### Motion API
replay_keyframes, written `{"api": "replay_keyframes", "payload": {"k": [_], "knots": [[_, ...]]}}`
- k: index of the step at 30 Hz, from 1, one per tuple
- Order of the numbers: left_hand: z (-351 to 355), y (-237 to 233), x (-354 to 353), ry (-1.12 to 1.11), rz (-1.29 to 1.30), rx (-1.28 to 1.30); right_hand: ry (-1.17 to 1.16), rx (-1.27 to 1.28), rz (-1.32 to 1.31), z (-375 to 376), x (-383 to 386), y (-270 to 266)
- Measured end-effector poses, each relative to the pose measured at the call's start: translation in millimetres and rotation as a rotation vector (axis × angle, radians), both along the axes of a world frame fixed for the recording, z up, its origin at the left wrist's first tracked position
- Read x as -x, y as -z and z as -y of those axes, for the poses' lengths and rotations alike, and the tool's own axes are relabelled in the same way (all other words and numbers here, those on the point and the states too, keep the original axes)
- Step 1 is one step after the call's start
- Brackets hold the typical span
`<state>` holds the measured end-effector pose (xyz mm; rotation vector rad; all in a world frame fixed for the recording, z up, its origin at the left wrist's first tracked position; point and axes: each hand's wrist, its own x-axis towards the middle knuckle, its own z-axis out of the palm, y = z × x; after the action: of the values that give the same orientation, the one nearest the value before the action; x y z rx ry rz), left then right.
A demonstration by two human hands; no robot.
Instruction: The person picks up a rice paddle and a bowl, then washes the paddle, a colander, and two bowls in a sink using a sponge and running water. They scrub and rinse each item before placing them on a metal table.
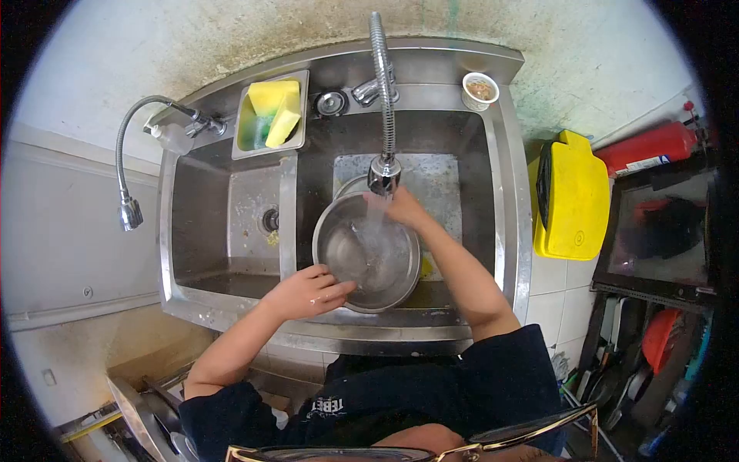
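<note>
A round metal bowl point(339, 239) sits tilted in the large right basin, with water splashing inside it. Water pours into it from the spray head of the middle faucet point(384, 175). At the bowl's near left rim, my left hand point(314, 294) is closed over the edge, its fingers reaching inside. My right hand point(402, 208) grips the far rim beside the stream; its fingertips are partly hidden by water and the spray head. Part of another round metal rim point(352, 183) shows behind the bowl.
Yellow sponges point(274, 98) stand in a metal container point(302, 115) on the divider. A second faucet point(129, 212) hangs at left. A small white cup point(480, 91) rests on the back right corner. A yellow bin point(577, 204) stands right of the sink point(504, 200).
</note>
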<state>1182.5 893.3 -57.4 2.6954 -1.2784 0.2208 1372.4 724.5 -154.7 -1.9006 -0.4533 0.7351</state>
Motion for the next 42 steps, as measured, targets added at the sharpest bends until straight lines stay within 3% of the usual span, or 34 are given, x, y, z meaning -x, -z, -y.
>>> {"api": "replay_keyframes", "payload": {"k": [2, 5, 7, 9, 11, 18, 20, 21, 23, 24, 27, 28, 29, 30, 32, 33, 35, 36, 37, 38, 39, 41, 42], "knots": [[-5, -1, 6, -0.009, 0.009, 0.006, 0.078, 0.051, -0.112, -9, 4, -2], [-14, 6, 19, -0.022, 0.013, -0.009, 0.175, -0.102, -0.193, -16, 2, 28], [-14, 2, 24, -0.027, 0.017, -0.005, 0.147, -0.276, -0.044, -20, 4, 29], [-12, 3, 28, -0.026, 0.025, 0.004, 0.144, -0.250, -0.023, -18, 10, 16], [-12, 9, 33, -0.050, 0.025, 0.035, 0.210, -0.201, -0.021, -22, 17, -5], [-8, 7, 36, -0.052, 0.043, 0.029, 0.233, -0.058, 0.192, -33, 23, 7], [-5, 10, 36, -0.055, 0.066, 0.055, 0.095, 0.325, 0.229, -34, 30, -32], [-3, 9, 34, -0.053, 0.067, 0.057, 0.097, 0.327, 0.230, -37, 32, -32], [1, 7, 26, -0.069, 0.050, 0.023, 0.404, 0.348, 0.281, -39, 35, -32], [2, 8, 22, -0.066, 0.051, 0.023, 0.407, 0.348, 0.282, -41, 32, -18], [7, 19, 7, -0.049, 0.015, 0.030, 0.567, 0.216, 0.361, -52, 13, 54], [10, 24, 3, -0.061, -0.006, 0.005, 0.554, 0.014, 0.544, -59, 7, 74], [12, 29, -1, -0.073, -0.028, -0.021, 0.534, -0.190, 0.724, -61, 5, 82], [12, 34, -5, -0.068, -0.026, -0.022, 0.539, -0.189, 0.726, -56, 5, 71], [12, 43, -16, -0.081, -0.124, 0.005, 0.039, -0.206, -0.290, -36, 5, 25], [12, 46, -23, -0.078, -0.121, 0.005, 0.042, -0.206, -0.288, -23, 3, 12], [16, 50, -38, -0.191, -0.285, 0.065, -0.057, -0.184, -0.717, 4, -2, -6], [21, 41, -48, -0.302, -0.416, 0.078, -0.057, -0.181, -0.712, 7, -8, -11], [23, 43, -61, -0.302, -0.411, 0.081, 0.119, -0.445, -0.703, 8, -17, -16], [24, 47, -76, -0.359, -0.606, 0.275, 0.297, -0.710, -0.682, 11, -23, -21], [24, 51, -90, -0.410, -0.800, 0.469, 0.297, -0.710, -0.676, 8, -21, -37], [21, 79, -120, -0.357, -0.837, 0.511, 0.083, -0.654, -0.042, -7, -14, -84], [22, 87, -129, -0.308, -0.876, 0.553, 0.085, -0.656, -0.036, -6, -11, -98]]}}
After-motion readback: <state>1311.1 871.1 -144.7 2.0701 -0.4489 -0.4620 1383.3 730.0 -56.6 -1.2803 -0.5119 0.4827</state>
